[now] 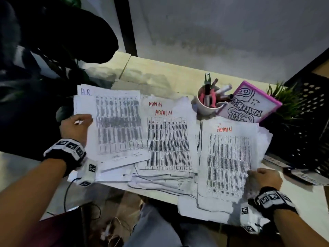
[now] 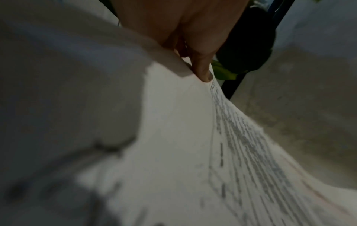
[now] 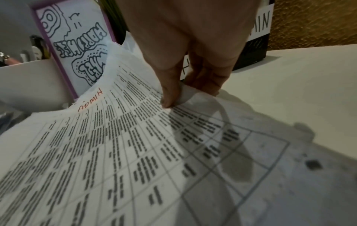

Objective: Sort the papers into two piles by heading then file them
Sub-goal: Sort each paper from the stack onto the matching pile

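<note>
Printed table sheets lie spread over the desk. An H.R. sheet (image 1: pixel 117 122) tops the left stack; my left hand (image 1: pixel 76 125) pinches its left edge, thumb on top, and the left wrist view shows the H.R. sheet (image 2: pixel 193 137) lifted under a fingertip (image 2: pixel 204 75). Sheets headed ADMIN (image 1: pixel 167 139) lie in the middle. On the right, my right hand (image 1: pixel 265 179) pinches the lower right edge of another ADMIN sheet (image 1: pixel 229 161). In the right wrist view that ADMIN sheet (image 3: pixel 108 137) curls up between thumb and fingers (image 3: pixel 170 97).
A white cup (image 1: pixel 208 106) of pens stands behind the papers, beside a pink-framed drawing (image 1: pixel 249 104) and a small green plant (image 1: pixel 284 98). A black perforated file crate (image 1: pixel 306 132) with an ADMIN label (image 3: pixel 260 23) sits at the right. A dark chair (image 1: pixel 44 50) is far left.
</note>
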Motion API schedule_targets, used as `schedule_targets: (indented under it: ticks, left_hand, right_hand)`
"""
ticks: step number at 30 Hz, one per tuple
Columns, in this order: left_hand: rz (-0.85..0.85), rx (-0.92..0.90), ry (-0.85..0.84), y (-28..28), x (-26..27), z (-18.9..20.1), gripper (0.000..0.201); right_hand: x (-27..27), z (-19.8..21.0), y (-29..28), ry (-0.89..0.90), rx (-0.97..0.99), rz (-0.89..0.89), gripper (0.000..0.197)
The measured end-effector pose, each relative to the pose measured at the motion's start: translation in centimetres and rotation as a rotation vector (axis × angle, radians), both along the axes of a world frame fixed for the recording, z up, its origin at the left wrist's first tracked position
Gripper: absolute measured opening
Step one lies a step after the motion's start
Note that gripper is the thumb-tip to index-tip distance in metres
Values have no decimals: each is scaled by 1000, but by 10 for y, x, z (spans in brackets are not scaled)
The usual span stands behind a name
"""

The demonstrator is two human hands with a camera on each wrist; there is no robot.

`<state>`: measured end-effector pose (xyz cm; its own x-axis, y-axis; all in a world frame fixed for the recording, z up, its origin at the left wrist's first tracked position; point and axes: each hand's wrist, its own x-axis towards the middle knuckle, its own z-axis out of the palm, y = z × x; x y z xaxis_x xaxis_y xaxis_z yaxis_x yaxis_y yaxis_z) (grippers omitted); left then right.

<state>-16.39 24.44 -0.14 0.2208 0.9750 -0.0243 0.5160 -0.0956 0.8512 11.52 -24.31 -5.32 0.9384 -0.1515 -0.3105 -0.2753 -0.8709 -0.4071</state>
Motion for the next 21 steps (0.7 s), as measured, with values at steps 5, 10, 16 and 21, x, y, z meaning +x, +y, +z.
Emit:
schedule_targets:
  ticks: [5, 10, 16, 21]
  left_hand:
    - [-208, -111, 337, 12, -10, -15, 30]
    - [-165, -66, 508, -2, 10, -27, 47]
    - [-365, 216, 286, -103, 80, -16, 41]
    - [-752, -256, -66, -202, 133, -16, 61]
  right_hand:
    - [3, 4, -2, -76, 12, 58, 24]
    - [-1, 8, -6, -195, 111, -7, 33]
    - [-6, 21, -18, -231, 489, -71, 20]
    - [-14, 39, -22, -79, 944, -198, 45]
